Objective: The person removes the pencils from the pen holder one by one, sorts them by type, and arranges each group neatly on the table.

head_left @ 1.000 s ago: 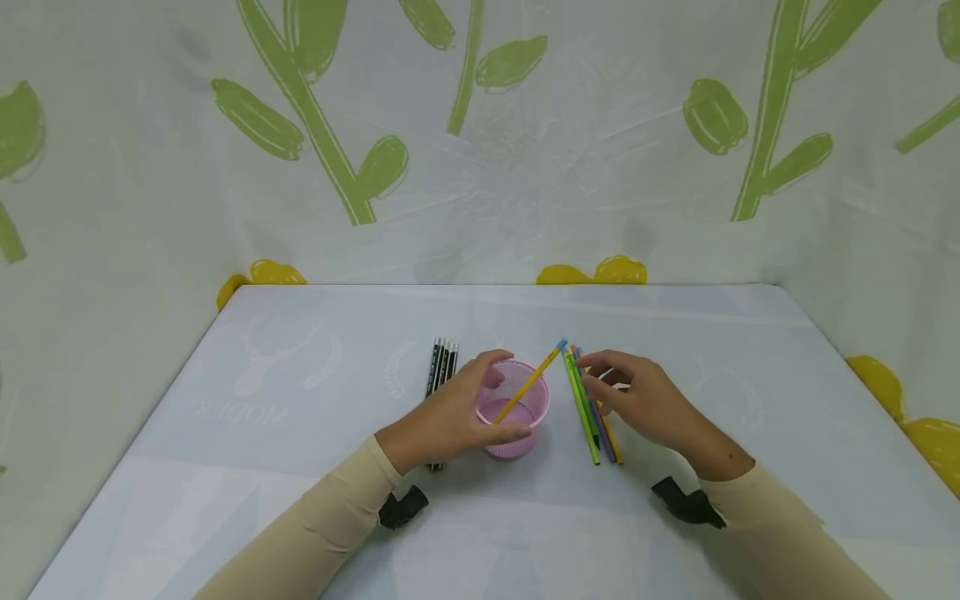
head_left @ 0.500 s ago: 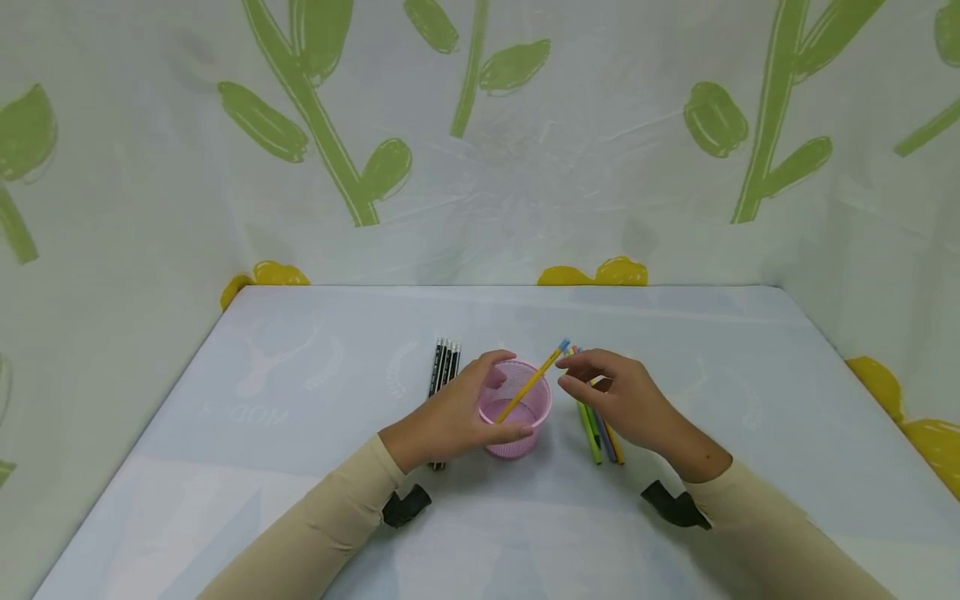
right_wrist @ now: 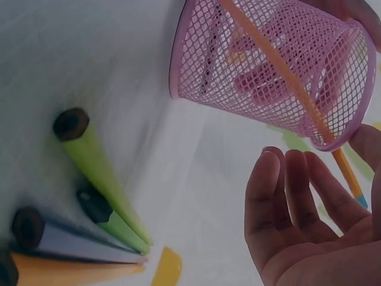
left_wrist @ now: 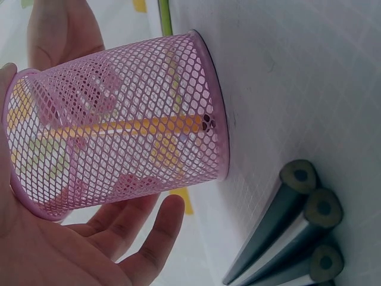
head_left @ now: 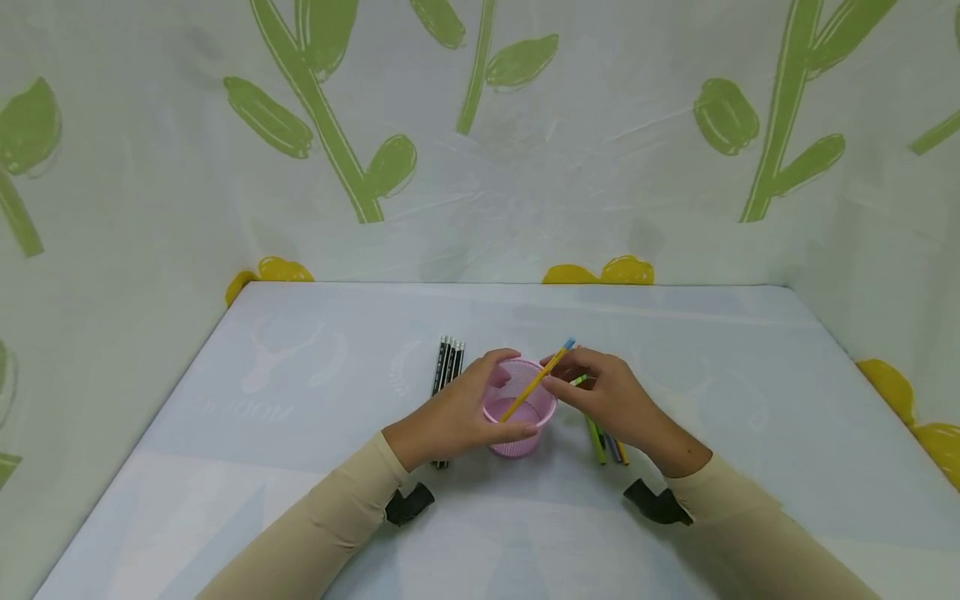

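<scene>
My left hand (head_left: 453, 408) grips a pink mesh pencil cup (head_left: 514, 447) around its rim, thumb at the front and fingers behind. Inside leans a yellow pencil (head_left: 542, 375), its blue end sticking out past the rim. My right hand (head_left: 611, 400) is at the cup's right side, fingers loosely bent. In the right wrist view its thumb meets the rim, and no pencil is plainly pinched. Several coloured pencils (head_left: 597, 440), green, purple and orange, lie partly hidden under the right hand.
Several black pencils (head_left: 448, 364) lie side by side left of the cup, partly behind the left hand. The white table (head_left: 360, 525) reaches back to a wall covering with green leaf prints (head_left: 270, 117).
My right hand has moved left, from above the coloured pencils to the cup's rim. The left hand keeps its grip on the cup, and the yellow pencil still leans inside.
</scene>
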The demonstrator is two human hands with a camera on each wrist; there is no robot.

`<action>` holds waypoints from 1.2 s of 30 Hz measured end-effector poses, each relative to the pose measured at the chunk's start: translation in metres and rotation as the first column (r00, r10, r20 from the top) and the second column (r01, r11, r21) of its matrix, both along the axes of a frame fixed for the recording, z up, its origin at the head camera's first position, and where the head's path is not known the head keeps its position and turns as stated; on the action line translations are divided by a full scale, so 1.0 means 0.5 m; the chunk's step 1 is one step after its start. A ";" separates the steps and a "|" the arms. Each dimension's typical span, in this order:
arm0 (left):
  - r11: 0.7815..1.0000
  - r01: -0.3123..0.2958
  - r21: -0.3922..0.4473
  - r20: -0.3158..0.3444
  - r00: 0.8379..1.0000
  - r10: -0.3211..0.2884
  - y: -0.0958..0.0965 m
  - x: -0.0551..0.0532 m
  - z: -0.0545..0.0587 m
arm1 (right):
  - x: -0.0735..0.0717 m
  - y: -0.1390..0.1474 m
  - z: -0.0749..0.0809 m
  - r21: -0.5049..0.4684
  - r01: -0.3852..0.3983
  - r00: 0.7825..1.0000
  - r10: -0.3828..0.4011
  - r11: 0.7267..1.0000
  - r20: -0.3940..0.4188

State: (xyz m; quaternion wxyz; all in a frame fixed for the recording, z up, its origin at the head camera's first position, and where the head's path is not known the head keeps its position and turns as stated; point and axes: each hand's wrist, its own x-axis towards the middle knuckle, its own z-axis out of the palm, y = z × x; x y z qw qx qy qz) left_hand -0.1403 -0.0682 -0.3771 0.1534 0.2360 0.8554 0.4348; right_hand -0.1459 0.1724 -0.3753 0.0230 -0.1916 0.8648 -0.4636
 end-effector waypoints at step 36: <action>1.000 -0.005 0.005 0.014 1.000 0.005 0.002 -0.003 0.001 | 0.011 -0.006 0.022 -0.108 0.089 0.993 -0.097 0.990 -0.066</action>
